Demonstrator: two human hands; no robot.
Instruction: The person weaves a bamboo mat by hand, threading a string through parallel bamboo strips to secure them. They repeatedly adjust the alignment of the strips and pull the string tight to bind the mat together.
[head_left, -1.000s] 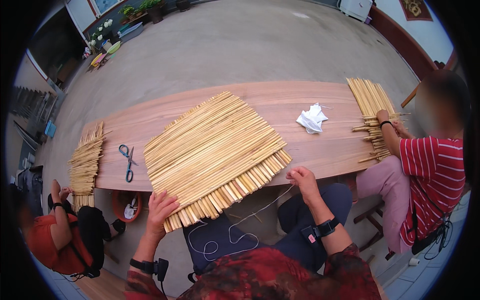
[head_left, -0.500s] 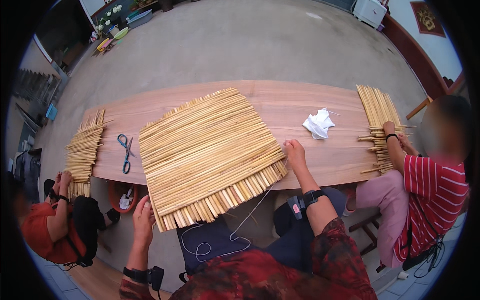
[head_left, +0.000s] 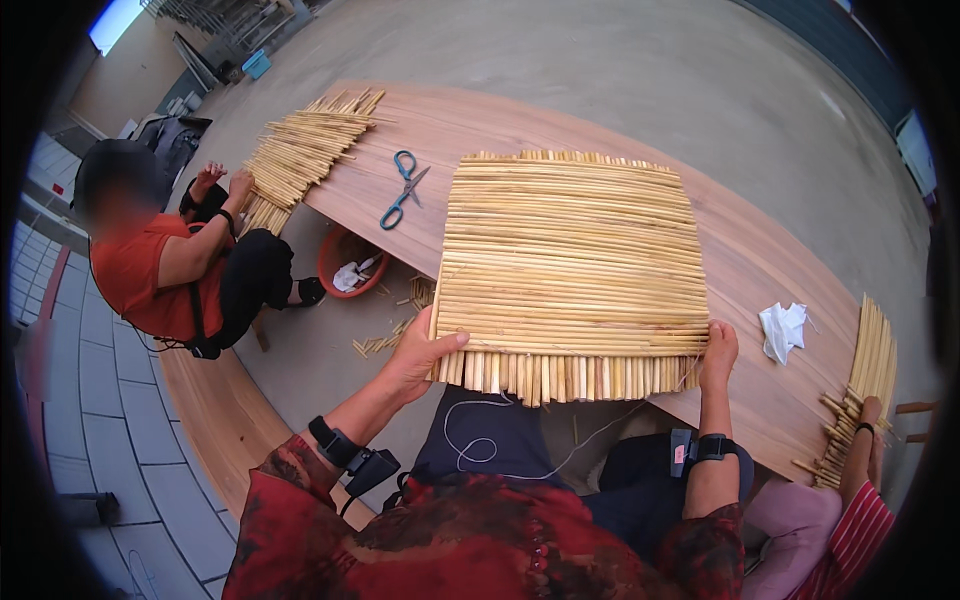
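Note:
A mat of straw-coloured reed stalks (head_left: 575, 255) lies on the table in front of me, its near edge jutting over my lap. Long stalks run crosswise on top, and the ends of a lower layer stick out along the near side. My left hand (head_left: 418, 358) grips the near left corner, thumb on top and the other fingers hidden beneath. At the near right corner, my right hand (head_left: 718, 352) is closed on the mat's edge. A thin white string (head_left: 470, 440) loops over my dark trousers and runs up toward the right corner.
Blue-handled scissors (head_left: 404, 190) lie left of the mat on the wooden table (head_left: 400, 115); a crumpled white cloth (head_left: 783, 330) lies right. Two people work on stalk bundles (head_left: 310, 145) at both ends. An orange bucket (head_left: 345, 290) and cut stalk pieces (head_left: 380, 340) are below.
My view has swung left. My left hand has come up from the mat's side onto its near left corner, thumb on top. The mat now sits squarer to me.

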